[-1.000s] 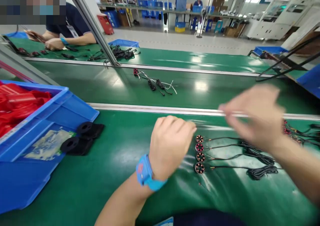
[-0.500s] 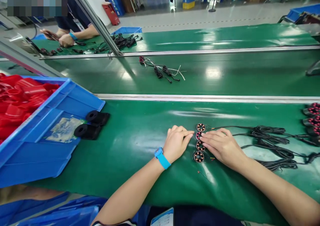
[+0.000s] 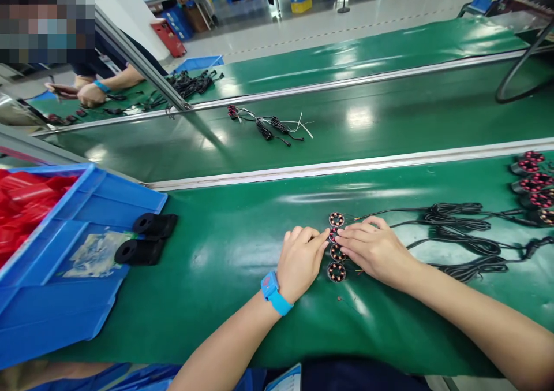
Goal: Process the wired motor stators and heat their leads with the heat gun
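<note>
Several small round motor stators with copper windings stand in a column on the green mat. The top stator (image 3: pixel 336 219) and the bottom stator (image 3: pixel 336 272) show almost whole; the second stator (image 3: pixel 333 234), with reddish windings, is partly covered by fingers. My left hand (image 3: pixel 300 261), a blue band on its wrist, has thumb and index finger drawn together at that stator's left edge. From the right, my right hand (image 3: pixel 374 252) holds its fingers together on the same stator, also partly covering the third stator (image 3: pixel 337 253). Bundled black cables (image 3: pixel 459 229) trail to the right.
At the left, a blue bin (image 3: pixel 47 298) contains red plastic parts (image 3: pixel 34 203); two black parts (image 3: pixel 147 241) lie beside it. More stators (image 3: pixel 534 183) sit at the right edge. Behind a white rail, a cabled stator (image 3: pixel 232 111) lies on the belt. A co-worker's hand (image 3: pixel 92 95) is at upper left.
My view has tilted and shifted, so the bench appears slanted. Both hands stay at the second stator, with hardly any change in their pose.
</note>
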`<state>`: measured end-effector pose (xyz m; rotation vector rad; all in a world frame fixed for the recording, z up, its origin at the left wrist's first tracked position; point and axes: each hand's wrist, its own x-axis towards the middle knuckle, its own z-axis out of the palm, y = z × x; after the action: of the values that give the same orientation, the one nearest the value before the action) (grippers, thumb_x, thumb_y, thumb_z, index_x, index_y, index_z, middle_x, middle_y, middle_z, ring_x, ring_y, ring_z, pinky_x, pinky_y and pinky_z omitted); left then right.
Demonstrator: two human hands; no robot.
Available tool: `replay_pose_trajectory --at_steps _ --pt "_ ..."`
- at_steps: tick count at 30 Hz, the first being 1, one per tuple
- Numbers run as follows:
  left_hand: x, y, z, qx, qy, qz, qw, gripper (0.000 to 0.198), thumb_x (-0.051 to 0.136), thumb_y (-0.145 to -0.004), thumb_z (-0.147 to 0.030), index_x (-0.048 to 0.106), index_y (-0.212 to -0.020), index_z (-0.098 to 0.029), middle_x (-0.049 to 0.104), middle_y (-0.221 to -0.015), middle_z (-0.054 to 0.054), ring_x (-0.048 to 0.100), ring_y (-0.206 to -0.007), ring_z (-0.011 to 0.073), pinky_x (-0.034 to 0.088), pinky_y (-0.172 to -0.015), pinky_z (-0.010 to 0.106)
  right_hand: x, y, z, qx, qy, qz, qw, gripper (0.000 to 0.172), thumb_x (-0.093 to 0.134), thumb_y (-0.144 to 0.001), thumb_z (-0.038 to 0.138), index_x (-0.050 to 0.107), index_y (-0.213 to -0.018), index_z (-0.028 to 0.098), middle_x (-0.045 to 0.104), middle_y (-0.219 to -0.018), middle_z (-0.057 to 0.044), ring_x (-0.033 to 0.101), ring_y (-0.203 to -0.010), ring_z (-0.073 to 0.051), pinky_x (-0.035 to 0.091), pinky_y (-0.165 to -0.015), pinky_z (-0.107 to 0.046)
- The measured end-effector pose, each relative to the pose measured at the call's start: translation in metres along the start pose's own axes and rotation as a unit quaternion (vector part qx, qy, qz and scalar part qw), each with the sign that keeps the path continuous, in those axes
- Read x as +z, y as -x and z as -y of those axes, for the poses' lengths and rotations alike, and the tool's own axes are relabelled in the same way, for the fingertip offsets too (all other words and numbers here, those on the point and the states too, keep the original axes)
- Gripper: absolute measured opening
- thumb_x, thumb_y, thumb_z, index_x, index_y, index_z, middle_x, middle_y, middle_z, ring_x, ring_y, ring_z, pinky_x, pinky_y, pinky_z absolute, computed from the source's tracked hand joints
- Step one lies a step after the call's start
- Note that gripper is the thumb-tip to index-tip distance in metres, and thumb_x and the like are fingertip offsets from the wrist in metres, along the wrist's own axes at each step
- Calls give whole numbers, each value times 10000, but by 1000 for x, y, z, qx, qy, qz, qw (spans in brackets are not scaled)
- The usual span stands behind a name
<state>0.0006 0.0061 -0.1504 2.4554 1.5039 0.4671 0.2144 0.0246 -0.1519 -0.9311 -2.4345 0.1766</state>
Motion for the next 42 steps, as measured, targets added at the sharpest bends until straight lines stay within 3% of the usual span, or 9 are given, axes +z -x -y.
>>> replay_pose_trajectory --at_steps 4,9,12,20,30,33,36,39,42 --pt "-1 1 5 86 -108 -2 990 340 495 -981 -139 557 -1314 -162 646 -1018 52 503 -881 219 347 -697 387 -1 -1 1 4 -1 5 1000 222 481 -1012 239 693 -1069 207 701 -1108 -5 623 -1018 -159 360 -912 -385" --pt "-13 1 14 0 9 -31 999 212 519 -1002 -243 677 -1142 -264 644 -963 19 537 -883 179 367 -737 366 -1 0 0 5 -3 8 1000 210 491 -1008 231 684 -1086 203 698 -1120 -8 624 -1032 -165 360 -914 -385" --pt "-17 1 13 -43 69 5 997 139 589 -974 -282 727 -995 -286 641 -879 -7 536 -854 171 357 -741 358 -2 1 0 2 2 12 1000 206 498 -1003 226 680 -1095 200 694 -1130 -15 623 -1041 -171 362 -915 -389" --pt "-8 -3 -1 -61 123 11 991 35 726 -887 -308 740 -914 -292 672 -828 -30 533 -832 174 340 -742 365 -2 1 -1 -1 6 16 1000 209 490 -1002 219 677 -1093 197 690 -1139 -21 624 -1040 -179 361 -913 -393" --pt "0 12 -29 152 -33 -27 987 252 514 -995 -254 668 -816 -165 597 -718 19 485 -739 195 267 -634 378 2 2 3 -7 10 11 1000 228 491 -992 205 668 -1136 196 690 -1143 -31 622 -1051 -182 372 -913 -402" --pt "-7 15 -24 137 9 -59 989 226 517 -1008 -354 668 -970 -189 646 -839 14 506 -795 188 304 -677 367 -14 3 -2 37 -29 23 999 235 479 -1008 244 650 -1169 243 684 -1156 -3 598 -1106 -184 363 -947 -392" --pt "-12 15 -16 208 41 -13 977 301 465 -1013 -461 625 -1139 -240 635 -1139 33 523 -986 205 348 -783 356 -48 11 -20 112 -23 12 993 285 479 -1012 337 583 -1272 287 651 -1219 -5 569 -1161 -198 358 -990 -392" --pt "-8 16 -12 263 0 24 965 329 461 -998 -517 617 -1130 -260 559 -1322 21 499 -1100 229 352 -832 362 -84 33 -44 175 32 8 984 413 505 -976 488 517 -1338 291 606 -1284 -38 545 -1195 -253 372 -997 -428" --pt "-5 14 -9 238 -50 12 970 414 512 -945 -597 623 -1081 -223 551 -1344 46 497 -1125 252 360 -853 379 -105 69 -64 211 70 43 974 636 540 -901 640 419 -1422 296 552 -1350 -83 500 -1248 -319 372 -1003 -493"
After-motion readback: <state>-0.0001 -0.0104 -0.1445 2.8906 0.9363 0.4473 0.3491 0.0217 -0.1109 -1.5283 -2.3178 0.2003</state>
